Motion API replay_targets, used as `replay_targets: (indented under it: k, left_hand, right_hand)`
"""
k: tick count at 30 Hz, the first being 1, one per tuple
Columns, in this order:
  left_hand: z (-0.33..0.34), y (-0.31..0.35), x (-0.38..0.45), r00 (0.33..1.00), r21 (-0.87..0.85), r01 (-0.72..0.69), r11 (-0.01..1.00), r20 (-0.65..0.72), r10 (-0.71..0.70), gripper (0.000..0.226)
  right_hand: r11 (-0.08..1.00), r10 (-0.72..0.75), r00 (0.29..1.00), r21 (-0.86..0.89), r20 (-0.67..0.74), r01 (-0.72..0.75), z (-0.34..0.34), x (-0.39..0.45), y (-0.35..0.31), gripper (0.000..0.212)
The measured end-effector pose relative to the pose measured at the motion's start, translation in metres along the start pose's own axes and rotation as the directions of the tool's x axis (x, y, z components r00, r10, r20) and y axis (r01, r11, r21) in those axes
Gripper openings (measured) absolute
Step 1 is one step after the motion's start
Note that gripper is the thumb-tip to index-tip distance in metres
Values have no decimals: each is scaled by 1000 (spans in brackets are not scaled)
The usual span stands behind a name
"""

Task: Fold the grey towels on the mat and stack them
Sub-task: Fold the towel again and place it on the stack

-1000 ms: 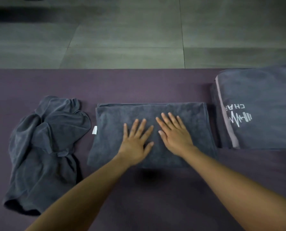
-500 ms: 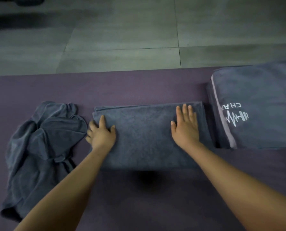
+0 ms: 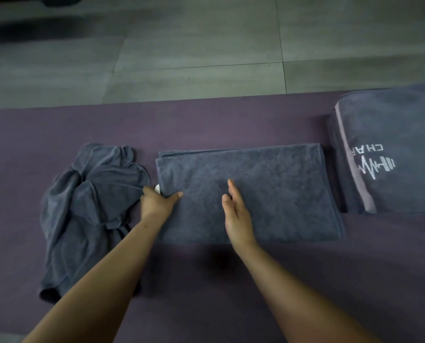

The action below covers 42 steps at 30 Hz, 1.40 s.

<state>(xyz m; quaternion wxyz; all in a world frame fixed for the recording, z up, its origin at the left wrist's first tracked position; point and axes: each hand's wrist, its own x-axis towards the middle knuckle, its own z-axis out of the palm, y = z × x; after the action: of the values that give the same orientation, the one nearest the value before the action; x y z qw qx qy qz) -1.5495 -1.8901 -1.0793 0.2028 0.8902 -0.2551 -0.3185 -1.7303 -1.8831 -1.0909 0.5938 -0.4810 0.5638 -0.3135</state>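
Observation:
A folded grey towel (image 3: 275, 191) lies flat in the middle of the purple mat (image 3: 206, 125). My left hand (image 3: 157, 203) grips its left edge, thumb on top, beside a small white label. My right hand (image 3: 236, 214) stands on its edge over the towel's middle, fingers straight and pointing away from me. A crumpled grey towel (image 3: 90, 209) lies in a heap to the left. At the far right sits a folded grey towel with a pale stripe and white lettering (image 3: 392, 149).
Grey floor tiles (image 3: 194, 45) run beyond the mat's far edge. Bare mat stretches in front of the towels, under my forearms. A dark object shows at the top left corner.
My left hand has gone from lying on the towel's left part to gripping its left edge. My right hand has moved from the towel's right side to its middle and turned on edge.

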Motion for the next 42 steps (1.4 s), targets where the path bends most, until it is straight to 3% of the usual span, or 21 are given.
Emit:
replay_targets:
  k: [4, 7, 10, 14, 17, 20, 22, 26, 29, 30, 32, 33, 35, 36, 38, 42]
  left_hand:
    - [-7, 7, -4, 997, -89, 5, 996, 74, 1, 44]
    - [-23, 23, -15, 986, -224, -41, 974, 149, 76, 40]
    - [-31, 53, -38, 930, -294, -134, 946, 293, 222, 52]
    - [-8, 99, -76, 841, -273, -247, 930, 416, 345, 38]
    - [32, 125, -99, 788, -230, -254, 939, 514, 339, 34]
    - [76, 135, -115, 767, -216, -266, 940, 544, 342, 48]
    - [99, 136, -123, 767, -200, -293, 935, 535, 355, 62]
    - [128, 131, -130, 728, -225, -321, 920, 564, 391, 67]
    - [132, 126, -131, 666, -336, -192, 922, 645, 374, 57]
    - [129, 121, -130, 671, -344, -256, 903, 609, 422, 49]
    - [123, 105, -122, 683, -177, -617, 767, 363, 634, 38]
    - [122, 94, -115, 624, -22, -766, 642, 211, 752, 36]
    - [122, 73, -102, 473, 274, -857, 436, 83, 877, 42]
    - [124, 66, -96, 440, 355, -854, 380, 104, 892, 46]
    - [128, 56, -92, 442, 413, -850, 328, 218, 870, 53]
    - [130, 59, -99, 513, 399, -841, 366, 371, 774, 72]
  right_hand:
    - [999, 1, 1000, -47, 20, 0, 2, -1, -1, 48]
    - [995, 33, 998, -92, 59, -28, -2, 2, -8, 48]
    - [992, 101, 990, -89, 95, -93, -20, 4, -19, 46]
    - [989, 80, 997, 121, 18, -82, -55, -3, -25, 32]
    - [954, 106, 994, 280, 9, -105, -88, -8, -32, 32]
    - [928, 166, 985, 346, -53, -138, -121, -14, -33, 42]
    - [931, 201, 974, 329, -101, -158, -139, -14, -27, 46]
    - [951, 228, 962, 244, -150, -188, -156, -16, -14, 43]
    - [979, 203, 953, 77, -223, -191, -160, -17, -3, 34]
    - [982, 167, 957, -46, -237, -183, -161, -18, 1, 27]
    - [929, 86, 964, -330, -252, -169, -160, -20, 6, 35]
    - [898, 45, 958, -408, -282, -162, -159, -22, 8, 40]
    - [868, -48, 924, -473, -380, -149, -156, -27, 8, 42]
    - [862, -102, 896, -488, -432, -137, -155, -28, 10, 41]
    - [863, -169, 852, -492, -496, -116, -152, -31, 13, 40]
    - [884, -170, 808, -450, -564, -128, -154, -31, 20, 39]
